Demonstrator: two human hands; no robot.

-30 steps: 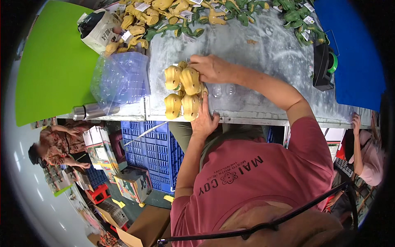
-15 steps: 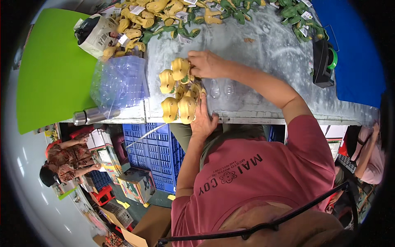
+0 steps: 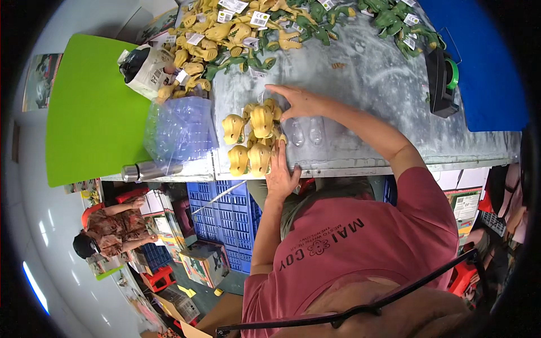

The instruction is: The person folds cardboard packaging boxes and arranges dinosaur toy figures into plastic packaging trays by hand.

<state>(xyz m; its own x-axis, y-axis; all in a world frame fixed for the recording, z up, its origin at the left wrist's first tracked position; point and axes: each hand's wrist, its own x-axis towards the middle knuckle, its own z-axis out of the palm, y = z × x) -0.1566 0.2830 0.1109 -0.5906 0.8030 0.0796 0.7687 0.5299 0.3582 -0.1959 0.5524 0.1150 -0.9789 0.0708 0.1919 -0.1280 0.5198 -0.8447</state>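
Several yellow toy dinosaurs stand together near the table's front edge, their rounded heads toward me: one at the back right (image 3: 261, 120), one at the back left (image 3: 233, 129), and a front pair (image 3: 238, 160). My left hand (image 3: 281, 176) lies at the right side of the front pair, fingers stretched against it and thumb apart. Beside the back right dinosaur is my right hand (image 3: 301, 103), open, with its fingers reaching past the toy and its thumb close to it. Clear plastic shell pieces (image 3: 307, 132) lie right of the toys.
A heap of yellow dinosaurs (image 3: 225, 34) and green dinosaurs (image 3: 399, 25) covers the table's far side. At left are a crumpled clear plastic bag (image 3: 180, 132) and a metal flask (image 3: 149, 170). A black tape dispenser (image 3: 442, 84) stands at right. A co-worker (image 3: 121, 228) sits lower left.
The back right dinosaur has come down nearer the front pair. My right hand has let go of it and spread its fingers. The left hand stays beside the toys. The whole view has shifted slightly.
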